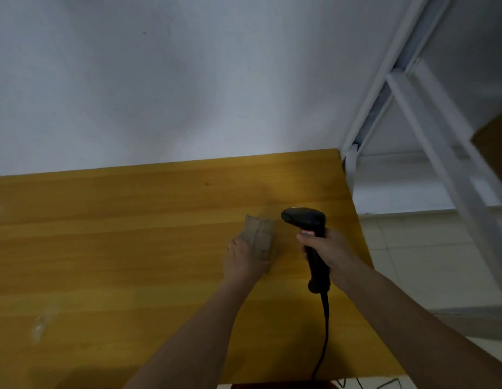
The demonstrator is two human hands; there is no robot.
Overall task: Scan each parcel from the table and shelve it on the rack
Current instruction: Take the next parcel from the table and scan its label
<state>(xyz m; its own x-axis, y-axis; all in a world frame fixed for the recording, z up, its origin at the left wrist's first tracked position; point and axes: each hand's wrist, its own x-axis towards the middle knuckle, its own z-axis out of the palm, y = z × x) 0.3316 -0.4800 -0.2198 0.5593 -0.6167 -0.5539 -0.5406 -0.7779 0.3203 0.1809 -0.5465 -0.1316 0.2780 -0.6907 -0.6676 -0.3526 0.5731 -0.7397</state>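
My left hand [244, 261] grips a small brown parcel [258, 238] low over the counter [132, 248], near its right edge. My right hand [327, 254] is wrapped around the scanner [308, 223] handle, head just beside the parcel. The rack [429, 136] stands to the right.

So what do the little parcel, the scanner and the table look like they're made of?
Parcel: probably brown paper or thin card, matte, creased.
Scanner: likely black plastic, smooth with a slight sheen.
Table: wood or wood-look laminate, yellow-brown with grain lines.
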